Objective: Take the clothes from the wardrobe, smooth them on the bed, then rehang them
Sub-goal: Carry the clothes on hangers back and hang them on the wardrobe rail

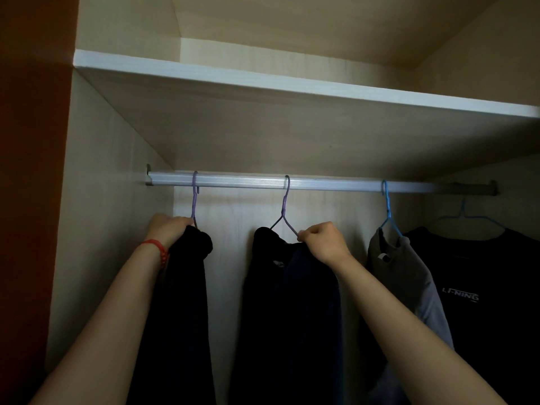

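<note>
Clothes: four dark and grey tops hang side by side on the silver rail (292, 182) inside the wardrobe.
Black top on the left (181, 302): it hangs from a purple hanger (195, 197) near the left wall.
Middle dark top (292, 302): it hangs from a second purple hanger (285, 206).
Left hand (168, 228): its fingers are curled tight round the shoulder of the black top, right at the bottom of its hanger. A red band (159, 249) sits on the wrist.
Right hand (324, 239): its fingers are curled and pinch the right arm of the middle hanger, with the cloth just under them.
Step now: it looks like a lift (both hooks are on the rail).
How to do it well: push each hanger up until the hook clears the rail, then pull back. Keep hold of cloth and hanger together so a top cannot slide off.
Others: a grey top (409, 282) on a blue hanger (387, 209) and a black printed shirt (482, 287) hang to the right, untouched.
</note>
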A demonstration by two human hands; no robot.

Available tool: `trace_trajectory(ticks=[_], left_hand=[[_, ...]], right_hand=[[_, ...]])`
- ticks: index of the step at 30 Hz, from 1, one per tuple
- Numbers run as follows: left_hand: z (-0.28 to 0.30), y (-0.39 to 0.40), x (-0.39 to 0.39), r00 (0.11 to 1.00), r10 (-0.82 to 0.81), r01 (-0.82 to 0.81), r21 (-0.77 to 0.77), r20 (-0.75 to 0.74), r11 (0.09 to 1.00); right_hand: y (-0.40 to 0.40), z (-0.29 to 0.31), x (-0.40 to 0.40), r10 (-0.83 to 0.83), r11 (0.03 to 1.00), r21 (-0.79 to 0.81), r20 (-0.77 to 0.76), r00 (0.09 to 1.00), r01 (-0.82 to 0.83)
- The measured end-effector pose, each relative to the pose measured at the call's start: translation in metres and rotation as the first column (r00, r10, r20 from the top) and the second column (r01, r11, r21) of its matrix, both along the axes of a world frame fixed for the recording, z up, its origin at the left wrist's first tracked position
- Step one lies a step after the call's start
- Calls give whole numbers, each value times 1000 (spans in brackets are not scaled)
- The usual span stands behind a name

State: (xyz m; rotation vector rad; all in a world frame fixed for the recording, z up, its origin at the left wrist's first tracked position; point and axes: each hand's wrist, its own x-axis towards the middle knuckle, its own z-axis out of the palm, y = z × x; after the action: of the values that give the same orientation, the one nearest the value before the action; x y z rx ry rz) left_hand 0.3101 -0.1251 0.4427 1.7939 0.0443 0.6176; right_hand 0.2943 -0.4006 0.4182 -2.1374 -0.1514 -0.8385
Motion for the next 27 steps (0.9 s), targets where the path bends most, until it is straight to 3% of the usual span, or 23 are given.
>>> trace_trajectory(ticks=[4,9,12,15,21,27], left_hand=[[6,-22,-19,966,199,-243,310,168,919],[17,-85,-45,934,121,-280,479,336,832],[14,-131,-50,964,30,-166,511,263,843],[8,-175,-46,986,13,-94,493,166,865],[0,-244,-49,1000,-27,22,371,9,929],[-12,-267,-47,991,131,-107,426,-27,898]], right_hand=[[-20,5,-14,-40,999,11,29,999,40],[-68,25,-35,-179,982,-53,76,981,183],[-101,36,-43,-315,940,-111,89,945,324],[-132,34,-49,-400,894,-218,9,917,392],[-159,10,-53,-354,897,-347,-188,916,276],[-167,2,-42,-290,914,-347,-193,937,212]])
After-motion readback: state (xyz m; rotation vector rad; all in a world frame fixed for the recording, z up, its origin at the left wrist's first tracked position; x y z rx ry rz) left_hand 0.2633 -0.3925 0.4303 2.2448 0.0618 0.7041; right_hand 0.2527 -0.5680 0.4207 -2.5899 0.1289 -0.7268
